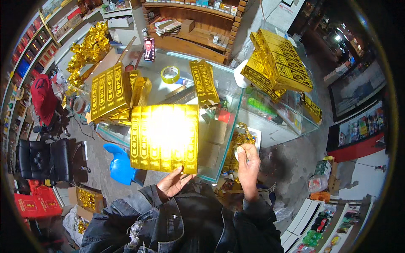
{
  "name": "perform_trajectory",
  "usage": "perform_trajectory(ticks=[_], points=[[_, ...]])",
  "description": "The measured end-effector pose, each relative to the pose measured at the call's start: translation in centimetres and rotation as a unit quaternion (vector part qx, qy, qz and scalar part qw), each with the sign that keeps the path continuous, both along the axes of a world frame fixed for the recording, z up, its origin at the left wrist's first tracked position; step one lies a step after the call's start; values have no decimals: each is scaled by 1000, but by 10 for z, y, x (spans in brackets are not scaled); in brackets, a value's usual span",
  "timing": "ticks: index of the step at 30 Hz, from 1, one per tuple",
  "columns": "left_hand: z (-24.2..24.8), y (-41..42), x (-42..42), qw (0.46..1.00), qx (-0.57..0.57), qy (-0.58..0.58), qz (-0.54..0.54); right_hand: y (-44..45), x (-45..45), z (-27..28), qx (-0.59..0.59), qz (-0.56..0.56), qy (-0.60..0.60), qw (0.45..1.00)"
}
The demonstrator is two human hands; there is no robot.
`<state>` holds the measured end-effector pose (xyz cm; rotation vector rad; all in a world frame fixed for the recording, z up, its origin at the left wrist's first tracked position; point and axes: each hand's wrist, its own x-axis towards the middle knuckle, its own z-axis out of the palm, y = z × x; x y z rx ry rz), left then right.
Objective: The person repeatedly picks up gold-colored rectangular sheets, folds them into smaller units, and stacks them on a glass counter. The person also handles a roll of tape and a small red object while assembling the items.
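Note:
My left hand (176, 183) grips the lower edge of a gold foil block (164, 163), thumb on its face. Printed strips run side by side across the block, and glare whitens its middle. It is held over the near side of a glass display counter (218, 155). My right hand (248, 169) is off the counter's right edge, fingers curled and thumb on top. Right beside those fingertips are gold braided strands (243, 136) in a white container (258, 134). Whether the fingers hold a strand is hidden.
Gold boxes (109, 91) stack at left on the counter. Behind lie a yellow tape roll (170, 75), flattened gold pieces (204, 83) and a lit phone (149, 49). More gold boxes (281, 61) pile at right. A blue plastic stool (121, 166) and black chair (44, 161) stand at left.

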<state>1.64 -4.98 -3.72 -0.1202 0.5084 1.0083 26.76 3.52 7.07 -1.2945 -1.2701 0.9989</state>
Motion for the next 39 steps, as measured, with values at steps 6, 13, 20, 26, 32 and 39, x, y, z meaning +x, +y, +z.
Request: perform_trajectory(ticks=[6,13,20,26,32,39], points=[[-29,13,-3,989,-136,38,-52,-2,-1,-7,-10,-16,-37,999],[37,32,14,623,363,656,-223,-7,1,-7,-33,-24,-64,997],[28,70,16,99,539,808,-219,-8,-7,-14,9,-10,-52,999],[4,70,27,-3,543,813,-208,-8,-4,-5,2,-7,-48,999],[24,69,50,27,540,797,-271,1,-11,-6,-23,39,-65,997],[85,85,28,587,453,668,-56,16,-19,2,-63,196,-45,978]])
